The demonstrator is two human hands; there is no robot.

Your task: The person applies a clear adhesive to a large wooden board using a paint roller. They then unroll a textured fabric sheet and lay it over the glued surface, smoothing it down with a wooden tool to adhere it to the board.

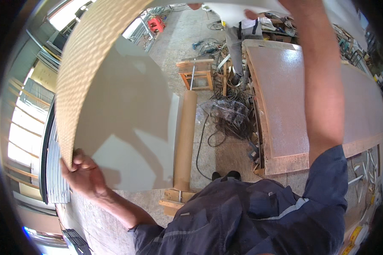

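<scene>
A large tan sheet [89, 55] with a woven-looking texture rises in a curve along the left and over the top. My left hand [83, 176] is closed on its lower edge, fingers wrapped round it. My right arm reaches far up, and my right hand [295, 5] is cut off by the upper border, its fingers hidden. Near it passes a pale sheet [344, 17]; I cannot tell whether this is the same sheet. Below the tan sheet spreads a smooth off-white sheet [132, 102], shadowed by my arm. Alongside it lies a brown roll [185, 140] on a metal rod.
Wooden stands [195, 74] support the rod's ends. Across from me a person [234, 46] stands, a hand [251, 15] by the white material. At right is a wood-framed panel [281, 102]. Cables [230, 127] and clear plastic [225, 109] litter the floor; a red stool [156, 24] stands farther off.
</scene>
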